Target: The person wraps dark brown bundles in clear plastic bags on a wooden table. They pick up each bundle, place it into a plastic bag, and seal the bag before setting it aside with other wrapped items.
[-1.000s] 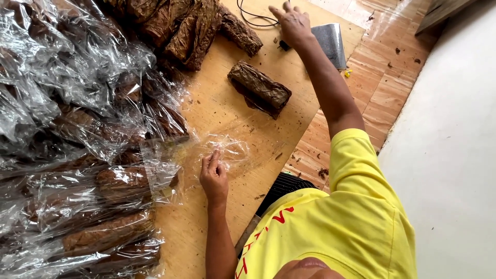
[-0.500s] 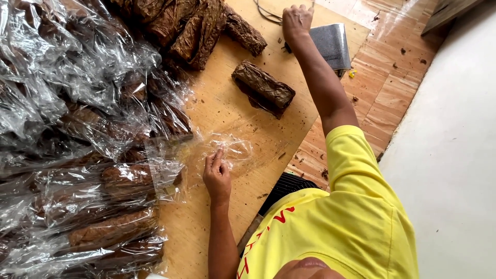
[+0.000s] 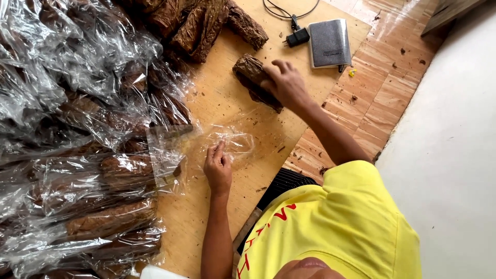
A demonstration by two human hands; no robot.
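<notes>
The right hand (image 3: 285,82) lies over a brown bundle of dried leaves (image 3: 253,77), its grip closed around the bundle's near end, fingers curled over the top and thumb tucked on the side. The bundle is a stubby, rough roll, wrinkled and flaky, and it rests flat on the plywood board (image 3: 222,103), with its long axis running slantwise from the upper left down to the lower right, the far end pointing toward the heap of bare bundles (image 3: 199,23) at the board's top edge. Just below the bundle, near the board's middle, lies a clear plastic bag (image 3: 227,142), thin, crinkled and glossy, spread nearly flat. The left hand (image 3: 218,168) presses on the near edge of that bag, fingers straight and close together, palm down, so its grip is flat and narrow, pinning the film and not wrapped round anything. Left of the bag, a large pile of wrapped bundles (image 3: 88,170) covers the board, each long brown roll shut in shiny, rumpled plastic. Right of the bundle, at the board's far corner, lie a flat grey case (image 3: 329,44) with rounded corners and a small black charger (image 3: 298,36) with a thin cable. Beyond the board's right edge runs a wooden floor (image 3: 382,88) of reddish blocks, dotted with leaf crumbs.
</notes>
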